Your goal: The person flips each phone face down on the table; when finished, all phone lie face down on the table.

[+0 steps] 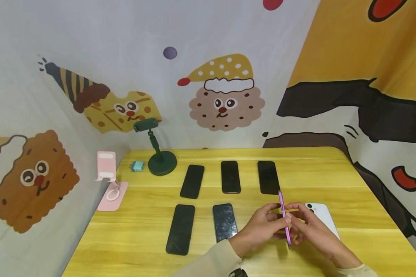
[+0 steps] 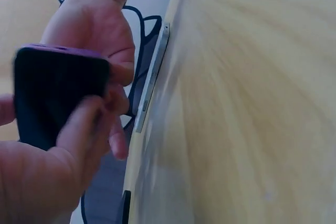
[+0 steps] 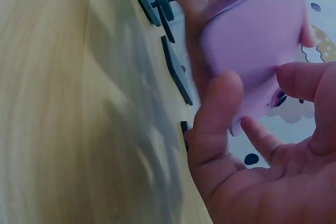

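Observation:
A purple smartphone (image 1: 283,219) is held on edge above the table's right half, between both hands. My left hand (image 1: 260,229) grips it from the left, thumb across the black screen (image 2: 47,87) in the left wrist view. From the other side, my right hand (image 1: 313,231) pinches the phone, its thumb and a finger on the plain lilac back (image 3: 257,35) in the right wrist view. A white phone (image 1: 324,217) lies back up beside the right hand, partly covered by it. Near the left forearm lies a dark phone (image 1: 224,219), its lower end hidden by the sleeve.
Dark phones lie face up in the back row, left (image 1: 192,181), middle (image 1: 230,177) and right (image 1: 268,177). Another phone (image 1: 180,229) lies front left. A green stand (image 1: 162,162), blue charger (image 1: 137,166) and pink stand (image 1: 107,169) occupy the table's left end. Patterned cloth hangs behind.

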Tool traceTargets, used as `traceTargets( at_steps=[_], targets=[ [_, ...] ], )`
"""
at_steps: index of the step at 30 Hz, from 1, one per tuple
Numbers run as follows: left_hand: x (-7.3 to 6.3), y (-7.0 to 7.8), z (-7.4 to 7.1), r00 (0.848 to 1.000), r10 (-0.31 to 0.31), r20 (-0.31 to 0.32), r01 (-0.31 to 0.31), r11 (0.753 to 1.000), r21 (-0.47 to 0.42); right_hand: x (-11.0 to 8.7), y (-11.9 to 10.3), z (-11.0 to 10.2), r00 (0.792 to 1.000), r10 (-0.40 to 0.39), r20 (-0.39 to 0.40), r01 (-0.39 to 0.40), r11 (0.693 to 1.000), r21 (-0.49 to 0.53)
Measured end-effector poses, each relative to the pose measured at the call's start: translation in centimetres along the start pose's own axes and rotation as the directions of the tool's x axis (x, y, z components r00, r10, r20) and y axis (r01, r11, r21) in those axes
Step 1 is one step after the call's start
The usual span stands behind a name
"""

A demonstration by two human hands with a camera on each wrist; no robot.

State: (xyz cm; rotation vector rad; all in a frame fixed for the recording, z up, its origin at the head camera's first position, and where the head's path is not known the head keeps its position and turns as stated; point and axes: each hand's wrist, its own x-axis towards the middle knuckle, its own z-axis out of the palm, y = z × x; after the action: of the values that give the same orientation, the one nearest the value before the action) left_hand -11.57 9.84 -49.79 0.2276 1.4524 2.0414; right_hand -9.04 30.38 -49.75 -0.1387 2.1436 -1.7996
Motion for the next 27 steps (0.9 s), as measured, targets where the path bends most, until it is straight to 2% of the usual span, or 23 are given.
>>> traceTargets(
  at_steps=[3,6,10,16,20,24,27],
  targets=[
    [-0.1,0.1,-0.2,1.0,0.009,0.013,-0.008,0.998,-0.063,0.1,0.3,-0.2,0.999,0.022,0.034,-0.022,1.0,0.007],
    [-0.2,0.0,-0.4,0.999,0.031,0.02,-0.029,0.996,-0.088,0.3,0.4,-0.5,0.995,0.057,0.079,-0.063,0.995,0.079],
    [-0.2,-0.2,-0.8,0.998,0.055,0.012,-0.054,0.997,-0.061,0.5,0.4,-0.7,0.988,0.088,0.126,-0.106,0.984,0.142],
    [-0.3,-0.8,-1.2,0.999,0.025,-0.045,-0.026,0.999,-0.022,0.4,0.6,-1.2,0.986,0.102,0.131,-0.117,0.987,0.111],
    [-0.4,-0.7,-1.4,0.992,-0.001,-0.124,0.008,0.998,0.061,0.4,0.9,-1.2,0.988,0.129,0.089,-0.137,0.986,0.091],
    [-0.4,-0.1,-1.9,0.979,-0.019,-0.203,0.055,0.983,0.176,0.6,1.0,-1.4,0.988,0.146,0.047,-0.149,0.987,0.061],
    [-0.2,0.0,-2.2,0.97,-0.027,-0.241,0.08,0.973,0.216,0.9,1.2,-1.6,0.988,0.147,0.041,-0.148,0.988,0.041]
  ],
)
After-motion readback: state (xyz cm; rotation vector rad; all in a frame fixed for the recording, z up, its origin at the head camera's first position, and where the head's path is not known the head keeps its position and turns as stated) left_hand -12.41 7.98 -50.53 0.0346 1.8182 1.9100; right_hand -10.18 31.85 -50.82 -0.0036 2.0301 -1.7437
